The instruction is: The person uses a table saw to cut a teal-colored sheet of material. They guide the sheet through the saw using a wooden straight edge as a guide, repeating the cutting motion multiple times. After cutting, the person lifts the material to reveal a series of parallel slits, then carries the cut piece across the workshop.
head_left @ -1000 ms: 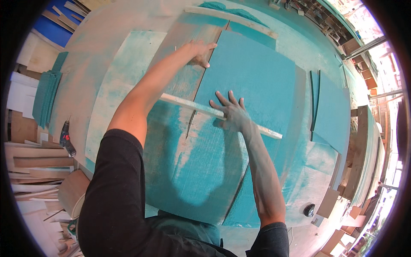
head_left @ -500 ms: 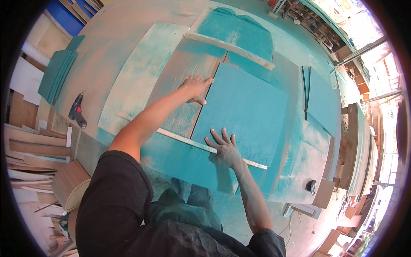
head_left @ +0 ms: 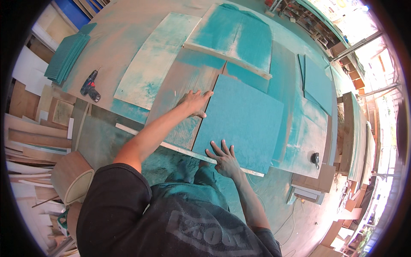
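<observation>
Two bare hands on this one, both spread. Left hand [head_left: 193,103] sits with thumb and index finger reaching the left edge of a teal panel [head_left: 246,122]; right hand [head_left: 226,164] fans its fingers over the panel's near edge, right beside a pale strip [head_left: 184,151], thumb hard to make out. Panel's lying flat on the dusty worktable [head_left: 124,38]. Looks partway, tbh: it's down and roughly lined up with the strip, but nothing shows it fixed, and what's left isn't readable from here. The left forearm [head_left: 150,129] blocks some of the strip. Further out: another pale strip [head_left: 222,59] beyond the panel, a drill [head_left: 89,86] off left, a black tape measure [head_left: 315,158] to the right, stacked teal panels [head_left: 66,60] far left.
</observation>
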The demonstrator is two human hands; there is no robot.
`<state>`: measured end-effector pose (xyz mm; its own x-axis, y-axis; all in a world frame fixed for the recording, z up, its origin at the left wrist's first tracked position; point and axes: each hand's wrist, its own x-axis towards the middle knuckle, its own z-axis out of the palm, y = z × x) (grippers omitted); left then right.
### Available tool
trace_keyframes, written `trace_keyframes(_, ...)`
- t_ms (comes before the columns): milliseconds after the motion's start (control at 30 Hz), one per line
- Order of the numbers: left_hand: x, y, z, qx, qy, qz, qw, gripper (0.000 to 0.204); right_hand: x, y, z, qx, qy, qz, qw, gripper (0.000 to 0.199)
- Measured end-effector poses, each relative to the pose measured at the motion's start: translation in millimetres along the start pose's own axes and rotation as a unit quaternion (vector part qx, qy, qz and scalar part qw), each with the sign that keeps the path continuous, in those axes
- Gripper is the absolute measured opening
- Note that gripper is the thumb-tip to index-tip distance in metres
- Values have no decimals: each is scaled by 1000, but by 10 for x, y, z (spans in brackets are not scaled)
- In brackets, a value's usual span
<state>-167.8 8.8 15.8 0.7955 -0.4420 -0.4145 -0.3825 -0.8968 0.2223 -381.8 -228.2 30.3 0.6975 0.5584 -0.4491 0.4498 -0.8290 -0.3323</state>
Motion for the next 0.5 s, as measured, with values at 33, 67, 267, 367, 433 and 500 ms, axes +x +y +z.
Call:
trace_keyframes(33, -26, 13, 10, -6, -3, 7, 1000, 120, -40, -19, 41, -3, -1, 3, 1000, 86)
trace_keyframes(67, -41, 34, 20, -12, -7, 14, 1000, 121, -68, -30, 92, -6, -1, 6, 1000, 86)
trace_keyframes(267, -111, -73, 190, -34, 3, -28, 999, 122, -80, -166, 95, 33, 13, -2, 999, 89)
trace_keyframes(367, -271, 117, 214, -123, 77, -44, 988, 107, -222, -106, 15, 134, 114, 46, 983, 78)
trace_keyframes(433, -483, 399, 285, -235, 125, -109, 958, 97, -344, 257, 119, 201, 257, 106, 939, 67)
trace_keyframes(500, -697, 687, 466, -286, 141, -158, 935, 90, -542, 905, 422, 168, 396, 250, 867, 60)
